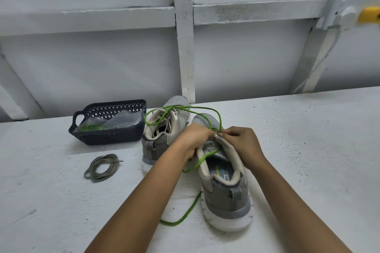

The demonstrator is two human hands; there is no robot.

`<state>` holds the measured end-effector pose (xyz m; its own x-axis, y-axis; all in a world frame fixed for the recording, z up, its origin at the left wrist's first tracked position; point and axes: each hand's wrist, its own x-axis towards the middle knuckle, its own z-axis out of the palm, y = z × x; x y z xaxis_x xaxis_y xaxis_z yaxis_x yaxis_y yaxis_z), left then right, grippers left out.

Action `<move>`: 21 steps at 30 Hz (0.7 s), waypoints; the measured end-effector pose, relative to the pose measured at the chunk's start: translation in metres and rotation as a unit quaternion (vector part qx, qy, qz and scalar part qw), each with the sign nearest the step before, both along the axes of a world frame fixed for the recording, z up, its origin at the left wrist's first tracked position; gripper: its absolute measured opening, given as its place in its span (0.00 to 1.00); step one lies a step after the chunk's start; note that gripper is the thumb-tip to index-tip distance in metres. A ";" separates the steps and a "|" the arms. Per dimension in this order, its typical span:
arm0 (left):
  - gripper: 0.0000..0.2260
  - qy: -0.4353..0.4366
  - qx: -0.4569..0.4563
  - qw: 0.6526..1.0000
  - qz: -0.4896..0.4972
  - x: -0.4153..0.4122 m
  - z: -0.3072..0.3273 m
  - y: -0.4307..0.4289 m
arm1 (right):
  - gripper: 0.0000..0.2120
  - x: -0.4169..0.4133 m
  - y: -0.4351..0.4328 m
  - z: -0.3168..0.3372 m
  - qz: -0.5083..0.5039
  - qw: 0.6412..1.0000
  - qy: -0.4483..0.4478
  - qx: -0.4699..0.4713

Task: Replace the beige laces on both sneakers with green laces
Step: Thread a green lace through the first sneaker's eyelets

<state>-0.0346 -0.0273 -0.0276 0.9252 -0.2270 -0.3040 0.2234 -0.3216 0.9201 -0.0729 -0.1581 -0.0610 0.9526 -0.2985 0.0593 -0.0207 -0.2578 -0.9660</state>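
Fingers of your left grip curl round the left eyelet edge of the near sneaker, grey mesh with a beige lining and white sole. It stands mid-desk, heel toward the near edge. Your right grip pinches the top of its beige tongue, close against the left fingertips. Whether the bright green cord lace is also in that pinch, you cannot tell. That lace loops away beyond the toe, and another stretch trails on the white desk left of the heel. The second sneaker, matching grey with beige laces, sits just behind-left, at the far edge. Left of it stands a dark blue perforated plastic basket holding a clear bag. A coiled grey-beige lace lies in front of the basket.
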 end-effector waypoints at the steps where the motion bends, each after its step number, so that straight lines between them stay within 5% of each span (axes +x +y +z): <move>1: 0.06 -0.013 0.031 0.999 -0.009 0.002 -0.001 -0.001 | 0.03 0.000 0.000 0.000 0.005 1.000 0.002 0.004; 7: 0.12 -0.108 0.271 0.954 -0.060 0.011 -0.002 -0.009 | 0.03 0.002 -0.001 0.003 0.039 0.997 0.028 0.054; 12: 0.16 -0.144 0.375 0.912 -0.081 0.003 0.003 -0.017 | 0.06 0.009 -0.001 0.011 0.022 0.991 0.095 0.088; 16: 0.16 -0.183 0.391 0.897 -0.093 -0.007 0.010 -0.017 | 0.07 0.012 0.003 0.018 0.007 0.989 0.123 0.083; 21: 0.12 -0.191 0.279 0.941 -0.029 -0.006 0.015 0.000 | 0.06 0.010 0.006 0.025 -0.016 0.991 0.126 0.037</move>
